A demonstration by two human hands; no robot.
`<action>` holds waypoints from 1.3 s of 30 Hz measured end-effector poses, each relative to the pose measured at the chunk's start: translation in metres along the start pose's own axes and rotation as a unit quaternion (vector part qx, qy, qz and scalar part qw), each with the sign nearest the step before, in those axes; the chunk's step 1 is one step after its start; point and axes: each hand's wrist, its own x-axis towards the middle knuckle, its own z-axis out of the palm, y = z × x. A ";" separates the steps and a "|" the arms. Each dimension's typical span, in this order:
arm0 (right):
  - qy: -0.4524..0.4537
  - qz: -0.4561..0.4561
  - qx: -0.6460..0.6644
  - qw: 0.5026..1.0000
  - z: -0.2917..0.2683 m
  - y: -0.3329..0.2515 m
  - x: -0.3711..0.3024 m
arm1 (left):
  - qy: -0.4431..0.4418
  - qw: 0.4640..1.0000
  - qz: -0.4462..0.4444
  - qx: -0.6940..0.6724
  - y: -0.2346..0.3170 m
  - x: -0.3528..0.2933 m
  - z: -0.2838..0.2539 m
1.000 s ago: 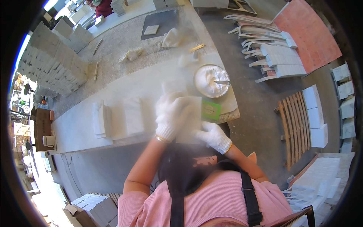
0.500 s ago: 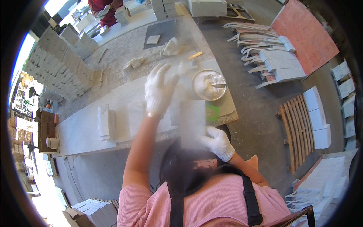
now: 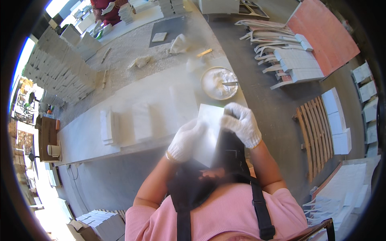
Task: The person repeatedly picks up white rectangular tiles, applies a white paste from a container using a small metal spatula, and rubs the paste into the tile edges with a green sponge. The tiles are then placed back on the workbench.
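A rectangular white tile stands tilted in front of my chest, above the table's near edge. My left hand, in a white knit glove, grips its left side; the fingers are slightly blurred. At its upper right edge, my right hand, gloved the same way, has its fingers curled round the tile. Just beyond lies a round bowl of white paste or powder, with a metal-bladed spatula resting in it. More white tiles lie on the tabletop to the left, with a single flat tile beside them.
The dusty table holds crumpled white cloths, a wooden-handled tool and a tall tile stack. A person in dark red works at the far end. Wooden pallets with white blocks stand right.
My left hand has come down from above the table to the tile's left side. My right hand has moved up along the tile's edge. A green item beside the tile is out of sight.
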 end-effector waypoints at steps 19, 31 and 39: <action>0.051 -0.176 -0.037 0.982 -0.019 -0.002 -0.014 | -0.273 0.902 -0.167 -0.290 -0.039 0.016 0.000; -0.013 -0.200 -0.176 0.964 0.005 -0.019 -0.022 | -0.162 0.968 -0.127 -0.143 -0.052 0.014 -0.006; 0.054 -0.134 -0.041 0.989 -0.009 -0.018 -0.011 | -0.314 0.926 -0.138 -0.155 -0.044 0.017 -0.014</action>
